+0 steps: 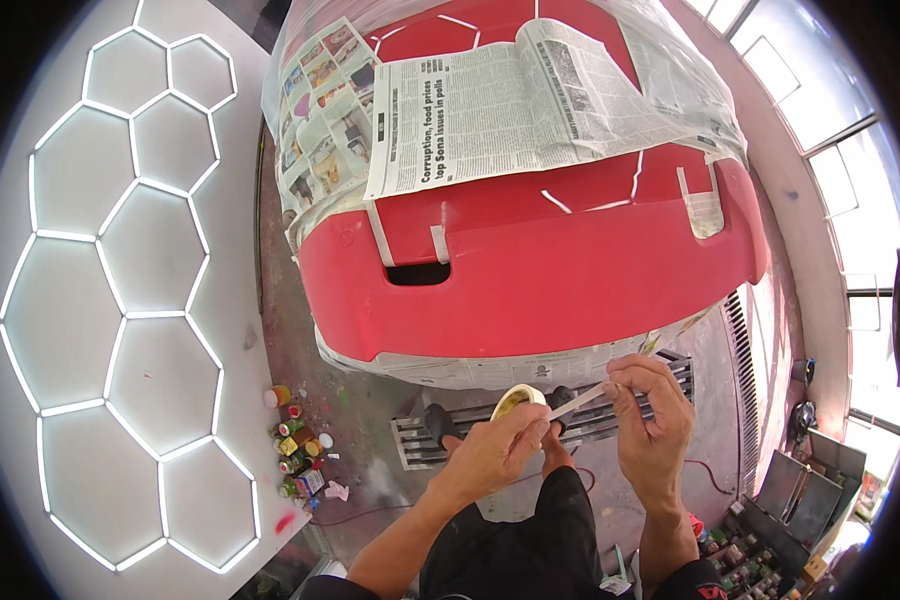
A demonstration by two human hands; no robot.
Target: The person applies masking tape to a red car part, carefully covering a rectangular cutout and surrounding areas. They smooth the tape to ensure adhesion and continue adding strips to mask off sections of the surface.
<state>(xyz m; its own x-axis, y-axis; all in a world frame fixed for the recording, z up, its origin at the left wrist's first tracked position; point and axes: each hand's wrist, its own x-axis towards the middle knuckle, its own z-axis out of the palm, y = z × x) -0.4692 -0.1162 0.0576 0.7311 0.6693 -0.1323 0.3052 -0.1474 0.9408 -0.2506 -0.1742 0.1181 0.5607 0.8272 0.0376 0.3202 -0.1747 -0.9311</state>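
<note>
**Tape pulled between two hands before a masked red panel**

Fingers of the left hand (495,450), low in the middle of the frame, are closed around a roll of pale yellowish masking tape (517,401), the thumb and forefinger pinching its rim so the open core faces up. From the roll a narrow strip of the same pale tape (578,401) runs up and to the right, reaching the right hand (652,420). That hand's fingertips are pressed together on the free end of the strip, with the rest of its fingers curled beneath. The two hands sit close side by side, joined only by the strip.

Above them, filling the upper centre of the frame, stands a glossy red car body panel (570,270) with a dark slot-shaped opening in its front. Sheets of printed newspaper (490,110) lie over its top, and clear plastic sheeting (670,60) covers the upper right part. Short bits of tape hold the paper edges to the red surface.

Below the panel, behind the hands, a metal floor grate (410,445) is set into the stained concrete floor. At lower left of centre, a cluster of small paint pots and bottles (295,450) stands by a white wall with glowing hexagonal light strips (120,300).
</note>
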